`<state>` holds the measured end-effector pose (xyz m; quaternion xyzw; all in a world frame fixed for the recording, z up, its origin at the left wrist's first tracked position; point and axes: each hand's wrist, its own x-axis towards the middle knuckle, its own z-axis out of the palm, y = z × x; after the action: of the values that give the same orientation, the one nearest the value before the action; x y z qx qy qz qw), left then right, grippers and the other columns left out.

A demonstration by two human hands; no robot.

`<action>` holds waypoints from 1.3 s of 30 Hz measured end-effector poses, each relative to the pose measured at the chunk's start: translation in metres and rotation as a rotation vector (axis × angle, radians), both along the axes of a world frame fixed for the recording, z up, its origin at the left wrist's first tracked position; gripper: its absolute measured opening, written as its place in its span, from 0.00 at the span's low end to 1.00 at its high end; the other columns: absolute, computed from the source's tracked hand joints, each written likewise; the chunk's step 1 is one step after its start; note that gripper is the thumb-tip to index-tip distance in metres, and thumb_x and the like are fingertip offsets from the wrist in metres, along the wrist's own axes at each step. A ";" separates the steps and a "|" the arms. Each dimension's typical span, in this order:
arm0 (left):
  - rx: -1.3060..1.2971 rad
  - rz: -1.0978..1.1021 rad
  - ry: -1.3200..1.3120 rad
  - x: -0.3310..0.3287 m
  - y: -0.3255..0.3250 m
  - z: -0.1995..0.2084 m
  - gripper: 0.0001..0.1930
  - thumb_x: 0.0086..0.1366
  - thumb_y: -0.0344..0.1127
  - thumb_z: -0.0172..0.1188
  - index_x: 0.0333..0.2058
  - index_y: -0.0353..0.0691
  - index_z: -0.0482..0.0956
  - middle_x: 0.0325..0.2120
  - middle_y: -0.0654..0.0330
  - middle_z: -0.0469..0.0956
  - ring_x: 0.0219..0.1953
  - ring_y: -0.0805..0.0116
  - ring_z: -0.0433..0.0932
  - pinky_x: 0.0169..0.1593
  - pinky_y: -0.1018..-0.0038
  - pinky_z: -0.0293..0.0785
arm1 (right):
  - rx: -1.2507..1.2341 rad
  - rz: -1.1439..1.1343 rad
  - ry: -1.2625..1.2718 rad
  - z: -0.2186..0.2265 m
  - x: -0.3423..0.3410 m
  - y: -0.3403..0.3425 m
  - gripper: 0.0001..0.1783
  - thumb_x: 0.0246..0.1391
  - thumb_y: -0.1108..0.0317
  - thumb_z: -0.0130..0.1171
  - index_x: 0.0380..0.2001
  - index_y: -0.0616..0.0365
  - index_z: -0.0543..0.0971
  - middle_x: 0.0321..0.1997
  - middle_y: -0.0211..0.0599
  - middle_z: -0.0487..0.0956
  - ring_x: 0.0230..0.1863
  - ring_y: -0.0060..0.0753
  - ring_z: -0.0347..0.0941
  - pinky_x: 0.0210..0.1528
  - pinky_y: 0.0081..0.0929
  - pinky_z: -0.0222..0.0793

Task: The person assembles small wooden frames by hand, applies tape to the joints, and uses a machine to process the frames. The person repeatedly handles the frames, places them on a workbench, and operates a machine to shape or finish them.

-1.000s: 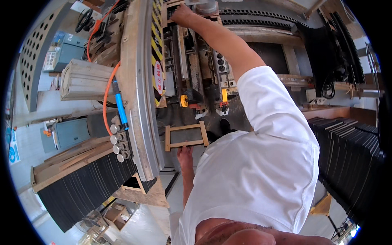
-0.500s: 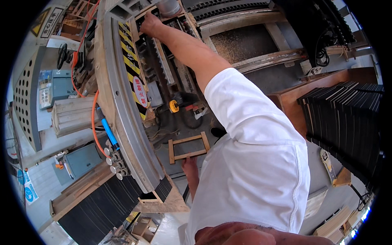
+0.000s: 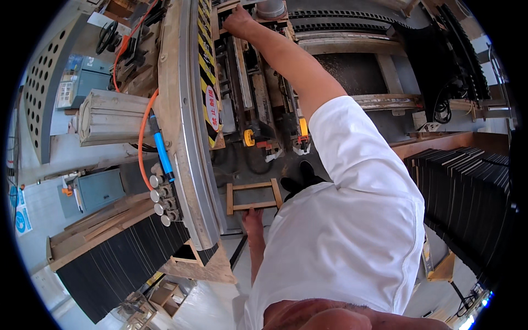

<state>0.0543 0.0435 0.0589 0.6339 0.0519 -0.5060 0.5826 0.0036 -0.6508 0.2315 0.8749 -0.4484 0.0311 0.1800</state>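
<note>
Low at my left side, my left hand (image 3: 253, 216) is closed on the near rail of a small rectangular wooden frame (image 3: 252, 187), which hangs level above the floor. Stretched far forward, my right hand (image 3: 238, 23) is over the far end of the machine bed. Its fingers are curled beside a grey round metal cylinder (image 3: 270, 9); what lies under them is hidden. Between my two hands run the machine's long rails (image 3: 242, 77), ending near me in a yellow-and-black wheel (image 3: 249, 137).
A heavy metal beam (image 3: 190, 121) with striped warning tape stands on the left, carrying a blue tube (image 3: 161, 148) and round silver fittings (image 3: 159, 195). Stacked black panels stand at the lower left (image 3: 121, 267) and at the right (image 3: 456, 203). Sawdust lies beyond the rails.
The view has shifted, so the machine appears farther right and my feet show more. My right hand stays at the far end; my left hand still holds the wooden frame.
</note>
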 end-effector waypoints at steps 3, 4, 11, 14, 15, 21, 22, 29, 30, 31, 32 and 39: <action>0.002 0.040 0.018 -0.014 -0.004 0.001 0.15 0.70 0.33 0.52 0.52 0.31 0.70 0.48 0.51 0.75 0.53 0.56 0.75 0.59 0.57 0.72 | -0.015 0.043 0.081 0.010 0.008 0.029 0.15 0.57 0.63 0.63 0.47 0.29 0.83 0.45 0.21 0.83 0.54 0.38 0.74 0.61 0.51 0.57; -0.007 0.028 0.021 -0.014 -0.011 0.000 0.15 0.70 0.33 0.52 0.52 0.31 0.70 0.48 0.52 0.75 0.53 0.56 0.75 0.58 0.57 0.72 | -0.012 0.029 0.078 0.015 0.007 0.028 0.16 0.57 0.63 0.62 0.47 0.27 0.83 0.46 0.18 0.83 0.55 0.38 0.74 0.62 0.51 0.56; 0.024 0.075 0.037 -0.028 -0.025 0.000 0.18 0.71 0.31 0.51 0.56 0.33 0.65 0.55 0.48 0.72 0.56 0.50 0.73 0.59 0.55 0.71 | 0.085 0.173 0.140 0.049 -0.014 0.041 0.31 0.44 0.54 0.71 0.54 0.50 0.80 0.66 0.34 0.70 0.72 0.46 0.55 0.73 0.56 0.40; -0.018 0.147 0.080 -0.033 -0.017 -0.006 0.17 0.70 0.29 0.52 0.55 0.33 0.66 0.54 0.48 0.72 0.55 0.51 0.74 0.58 0.55 0.72 | 0.097 0.203 0.182 0.047 -0.010 0.037 0.24 0.46 0.51 0.69 0.46 0.48 0.84 0.56 0.33 0.79 0.64 0.42 0.68 0.66 0.52 0.55; -0.058 0.141 0.106 -0.030 -0.016 -0.011 0.16 0.69 0.28 0.53 0.54 0.33 0.66 0.53 0.48 0.73 0.53 0.52 0.75 0.57 0.55 0.73 | 0.114 0.152 0.119 0.019 -0.005 0.007 0.23 0.47 0.50 0.68 0.44 0.48 0.85 0.53 0.32 0.81 0.61 0.41 0.71 0.63 0.51 0.58; 0.014 0.152 0.026 -0.043 0.007 -0.024 0.17 0.69 0.31 0.54 0.53 0.28 0.67 0.52 0.47 0.74 0.52 0.51 0.76 0.55 0.58 0.77 | 0.087 0.173 0.074 0.007 0.006 0.006 0.20 0.49 0.48 0.65 0.40 0.48 0.86 0.46 0.30 0.84 0.51 0.38 0.78 0.55 0.46 0.67; 0.016 0.184 0.041 -0.045 0.011 -0.022 0.17 0.68 0.31 0.54 0.53 0.28 0.68 0.51 0.47 0.74 0.52 0.51 0.76 0.55 0.58 0.77 | 0.121 0.170 0.078 0.012 0.006 0.010 0.20 0.49 0.48 0.65 0.40 0.48 0.85 0.46 0.30 0.84 0.52 0.38 0.78 0.56 0.46 0.67; 0.050 0.143 0.031 -0.043 0.003 -0.014 0.16 0.67 0.32 0.56 0.50 0.30 0.72 0.48 0.50 0.76 0.50 0.55 0.77 0.54 0.60 0.77 | 0.120 0.167 0.107 0.017 -0.003 0.002 0.24 0.48 0.47 0.67 0.43 0.50 0.84 0.45 0.32 0.84 0.53 0.41 0.77 0.67 0.63 0.49; 0.055 0.173 0.041 -0.047 0.013 -0.017 0.15 0.67 0.32 0.56 0.50 0.30 0.73 0.47 0.51 0.76 0.50 0.56 0.77 0.54 0.60 0.77 | 0.169 0.200 0.100 0.026 0.008 0.022 0.23 0.50 0.48 0.66 0.44 0.51 0.84 0.46 0.33 0.84 0.54 0.41 0.76 0.67 0.66 0.46; 0.050 0.165 0.053 -0.046 0.010 -0.016 0.15 0.67 0.33 0.56 0.50 0.30 0.73 0.46 0.51 0.76 0.49 0.56 0.77 0.53 0.60 0.77 | 0.209 0.192 0.093 0.037 -0.001 0.029 0.22 0.51 0.50 0.65 0.44 0.51 0.84 0.46 0.33 0.84 0.54 0.42 0.76 0.68 0.68 0.42; 0.055 0.155 0.049 -0.045 0.007 -0.017 0.15 0.68 0.33 0.56 0.50 0.30 0.73 0.46 0.52 0.76 0.49 0.57 0.77 0.54 0.60 0.77 | 0.220 0.203 0.077 0.032 0.000 0.022 0.19 0.53 0.54 0.64 0.45 0.52 0.84 0.47 0.35 0.84 0.55 0.44 0.75 0.68 0.68 0.43; -0.017 0.031 0.060 -0.032 -0.004 -0.022 0.14 0.69 0.32 0.54 0.49 0.30 0.73 0.43 0.53 0.76 0.47 0.58 0.78 0.53 0.60 0.78 | 0.048 0.007 -0.023 0.014 0.009 0.021 0.15 0.56 0.62 0.64 0.48 0.34 0.83 0.49 0.26 0.82 0.59 0.44 0.72 0.63 0.62 0.52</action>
<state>0.0226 0.0395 0.0366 0.6127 0.0748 -0.5160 0.5939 0.0122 -0.6301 0.2456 0.8802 -0.4481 0.0310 0.1535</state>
